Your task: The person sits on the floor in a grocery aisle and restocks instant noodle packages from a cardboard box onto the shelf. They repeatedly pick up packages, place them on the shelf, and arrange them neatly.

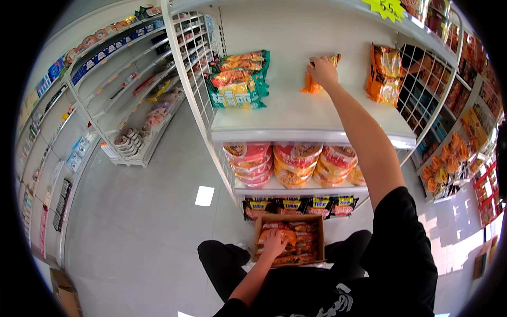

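Note:
My right hand (323,71) grips an orange snack or noodle packet (312,82) that stands on the upper white shelf (293,115). The fingers cover most of its upper part. Lower down, a cardboard box (321,237) full of red and orange packets (305,239) sits between my knees. My left hand (274,242) is in that box, its fingers spread over an orange packet (290,236) and holding it. On the same shelf, green-edged multipacks (239,85) stand to the left and orange packets (384,75) to the right.
Below are shelves with stacked instant noodle bowls (298,164) and black packets (291,207). White wire grids (425,87) flank the unit. A price tag (385,8) hangs on the shelf overhead. Other stocked racks (130,79) stand left. Another person's arm (420,64) shows behind the right grid.

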A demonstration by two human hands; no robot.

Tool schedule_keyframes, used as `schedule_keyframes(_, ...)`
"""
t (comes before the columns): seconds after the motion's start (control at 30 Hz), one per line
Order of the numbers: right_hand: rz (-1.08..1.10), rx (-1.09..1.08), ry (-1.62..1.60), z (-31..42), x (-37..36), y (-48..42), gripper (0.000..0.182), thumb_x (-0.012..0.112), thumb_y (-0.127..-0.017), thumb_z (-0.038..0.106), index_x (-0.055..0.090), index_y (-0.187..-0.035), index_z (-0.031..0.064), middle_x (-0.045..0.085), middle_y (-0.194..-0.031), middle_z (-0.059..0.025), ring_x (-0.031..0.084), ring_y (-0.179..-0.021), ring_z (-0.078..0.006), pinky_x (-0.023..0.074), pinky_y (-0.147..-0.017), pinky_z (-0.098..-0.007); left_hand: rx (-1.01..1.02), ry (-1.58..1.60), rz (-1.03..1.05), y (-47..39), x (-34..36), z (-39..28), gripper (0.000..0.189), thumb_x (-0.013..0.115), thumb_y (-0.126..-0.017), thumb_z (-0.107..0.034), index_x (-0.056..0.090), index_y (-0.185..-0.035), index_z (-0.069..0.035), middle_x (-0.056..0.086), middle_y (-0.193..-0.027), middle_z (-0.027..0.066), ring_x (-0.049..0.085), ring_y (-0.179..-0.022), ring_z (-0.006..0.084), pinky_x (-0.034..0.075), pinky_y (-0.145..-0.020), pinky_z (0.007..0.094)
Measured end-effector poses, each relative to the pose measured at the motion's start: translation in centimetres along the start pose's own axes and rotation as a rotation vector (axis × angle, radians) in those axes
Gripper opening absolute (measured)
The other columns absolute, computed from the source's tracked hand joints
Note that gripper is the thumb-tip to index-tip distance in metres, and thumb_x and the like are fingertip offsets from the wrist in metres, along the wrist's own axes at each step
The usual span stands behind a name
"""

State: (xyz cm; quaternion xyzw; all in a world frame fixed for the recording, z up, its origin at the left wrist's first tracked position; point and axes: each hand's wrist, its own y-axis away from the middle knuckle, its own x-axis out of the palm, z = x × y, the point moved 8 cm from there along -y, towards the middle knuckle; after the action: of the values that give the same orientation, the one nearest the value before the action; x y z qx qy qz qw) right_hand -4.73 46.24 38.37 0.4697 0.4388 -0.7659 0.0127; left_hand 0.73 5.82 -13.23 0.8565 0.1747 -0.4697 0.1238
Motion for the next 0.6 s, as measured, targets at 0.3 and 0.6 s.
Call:
schedule_keyframes(0.3,-0.43,-0.141,-0.44,-1.5,-13.7,4.4,0.018,0.059,-0.086,0.018,0.069,-0.1,0.014,0.068,-0.092,-0.0081,0.065,-0.076,-0.0187,0.0503,-0.065,-0.0317,0.16,0.425,-0.268,0.2,-7.3,-3.6,0.032,0.06,-0.087,-0.014,0.053,-0.115,-0.003,0.057,-0.11,0.0166,0.054,-0.105,0.0348,0.045,-0.089,0.0419)
schedule_keyframes(0.6,-0.373,0.038,-1.106,2.1,-25.6,23.9,0.019,0.065,-0.085,0.009,0.067,-0.1,-0.0028,0.064,-0.084,-0.0007,0.054,-0.073,-0.0031,0.0426,-0.063,-0.0168,0.135,1.155,-0.382,3.4,-16.9,-6.6,0.022,0.05,-0.092,-0.003,0.054,-0.114,-0.001,0.061,-0.107,0.009,0.06,-0.096,0.0168,0.048,-0.085,0.0287)
